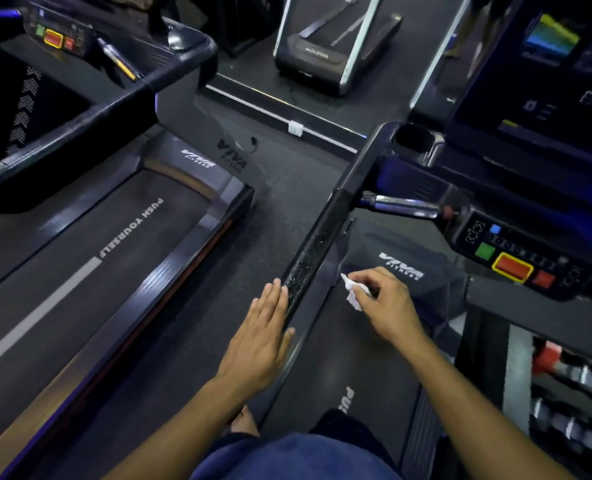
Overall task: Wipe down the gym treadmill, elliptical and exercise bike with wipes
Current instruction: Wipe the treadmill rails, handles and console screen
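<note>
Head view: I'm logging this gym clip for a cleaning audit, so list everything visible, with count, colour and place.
Treadmill: one, black, under the person, right of centre.
Handrail: one, black, textured grip, running up the middle.
Control panel: one, black with green, red and blue buttons, right.
Screen: one, dark with a coloured image, top right.
Cup holder: one, black, at the handrail's far end.
Second treadmill: one, black, grey stripe on the belt, left.
Third machine: one, black and silver, top centre.
Wipe: one, white, crumpled, pinched by the right hand.
Left hand: flat against the handrail.
Right hand: holds the wipe beside the handrail.
</note>
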